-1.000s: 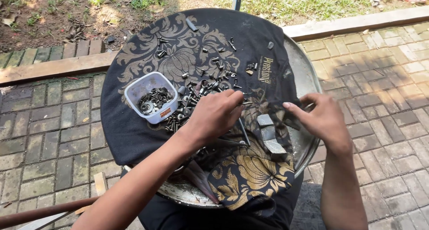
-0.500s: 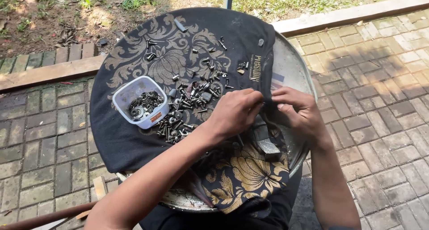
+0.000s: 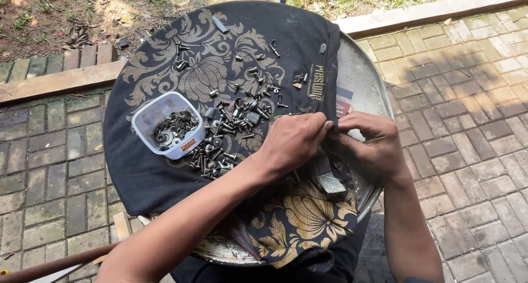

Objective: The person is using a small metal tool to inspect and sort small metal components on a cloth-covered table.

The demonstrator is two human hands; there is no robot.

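My left hand [image 3: 294, 143] and my right hand [image 3: 374, 145] meet fingertip to fingertip over the right edge of a black cloth with a gold floral print [image 3: 165, 178]. Both hands have their fingers pinched on something small between them, which the fingers hide. A pile of loose screws and bolts [image 3: 236, 118] lies on the cloth just left of my left hand. Further left stands a white plastic tub [image 3: 146, 118] holding dark nuts and washers. A grey metal block [image 3: 331, 182] lies under my hands.
The cloth covers a round metal drum top [image 3: 363, 74], bare along its right rim. Brick paving surrounds it. A wooden beam [image 3: 55, 82] and soil with grass lie at the back left, and a rusty bar [image 3: 44, 266] crosses the bottom left.
My right hand has moved left and joined my left hand at the cloth's right edge; a second ago the two were apart. The view has shifted slightly.
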